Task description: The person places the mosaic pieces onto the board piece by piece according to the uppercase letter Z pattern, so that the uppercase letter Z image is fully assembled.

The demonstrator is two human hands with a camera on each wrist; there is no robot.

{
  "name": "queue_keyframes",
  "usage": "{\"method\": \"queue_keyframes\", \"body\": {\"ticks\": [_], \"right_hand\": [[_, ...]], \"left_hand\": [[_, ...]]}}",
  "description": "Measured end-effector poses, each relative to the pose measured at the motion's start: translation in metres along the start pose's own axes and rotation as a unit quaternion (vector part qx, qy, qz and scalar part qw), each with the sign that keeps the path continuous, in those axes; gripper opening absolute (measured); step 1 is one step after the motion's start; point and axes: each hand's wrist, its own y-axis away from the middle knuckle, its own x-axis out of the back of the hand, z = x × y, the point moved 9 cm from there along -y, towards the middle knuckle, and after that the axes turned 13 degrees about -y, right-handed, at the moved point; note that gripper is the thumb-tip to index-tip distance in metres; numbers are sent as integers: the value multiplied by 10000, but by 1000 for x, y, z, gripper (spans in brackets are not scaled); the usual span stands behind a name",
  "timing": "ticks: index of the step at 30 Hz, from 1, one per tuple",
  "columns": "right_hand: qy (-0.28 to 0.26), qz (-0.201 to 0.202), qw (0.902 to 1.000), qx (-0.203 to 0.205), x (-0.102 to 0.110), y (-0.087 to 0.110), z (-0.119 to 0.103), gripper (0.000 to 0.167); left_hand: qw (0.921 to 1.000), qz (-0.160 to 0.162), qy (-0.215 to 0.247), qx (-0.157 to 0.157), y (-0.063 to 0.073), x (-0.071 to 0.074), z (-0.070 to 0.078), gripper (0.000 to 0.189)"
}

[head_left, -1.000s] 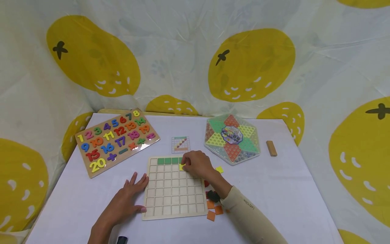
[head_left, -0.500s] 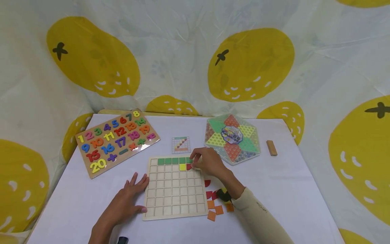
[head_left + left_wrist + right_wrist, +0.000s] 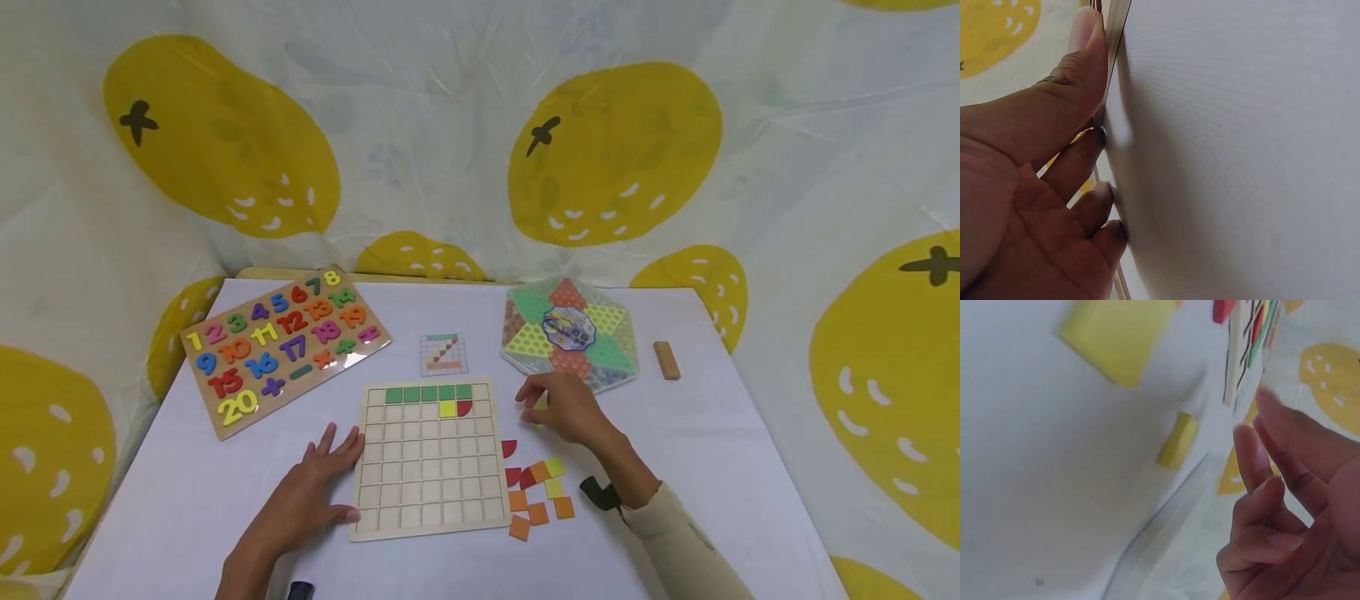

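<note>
The wooden grid board lies flat in the head view. Several green square tiles fill part of its top row, with a yellow tile and a red quarter-round tile beneath. My left hand rests spread along the board's left edge, thumb and fingertips against its side in the left wrist view. To the right of the board, my right hand hovers with bent fingers and holds nothing. Below it lies a loose yellow tile, apart from the fingers in the right wrist view and mostly covered in the head view.
Loose orange tiles, red pieces and yellow tiles lie right of the board. A pattern card sits behind it. Farther back are a number puzzle, a hexagonal Chinese checkers set and a wooden block.
My right hand sets a red quarter-round tile beside the yellow one in the second row, then moves off the board to the right. The left hand stays in place.
</note>
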Motion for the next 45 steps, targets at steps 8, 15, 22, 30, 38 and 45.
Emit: {"method": "queue_keyframes", "body": {"ticks": [8, 15, 22, 30, 38, 45], "right_hand": [[1, -665, 9975, -248, -28, 18, 3, 23], [-12, -677, 9975, -200, -44, 20, 3, 22], [-79, -830, 9964, -158, -45, 18, 0, 23], [-66, -519, 9983, 255, -30, 10, -12, 23], [-277, -539, 9960, 656, -41, -6, -46, 20], [-147, -595, 9953, 749, -65, -24, -68, 19]], "left_hand": [[10000, 18, -6, -2, -1, -1, 0, 111], [10000, 19, 33, 22, -1, -1, 0, 112], [10000, 18, -6, 3, -1, -2, 0, 112], [10000, 54, -4, -37, 0, -1, 0, 111], [10000, 63, -6, -31, 0, 0, -1, 112], [10000, 56, 12, -5, 0, -1, 0, 112]]}}
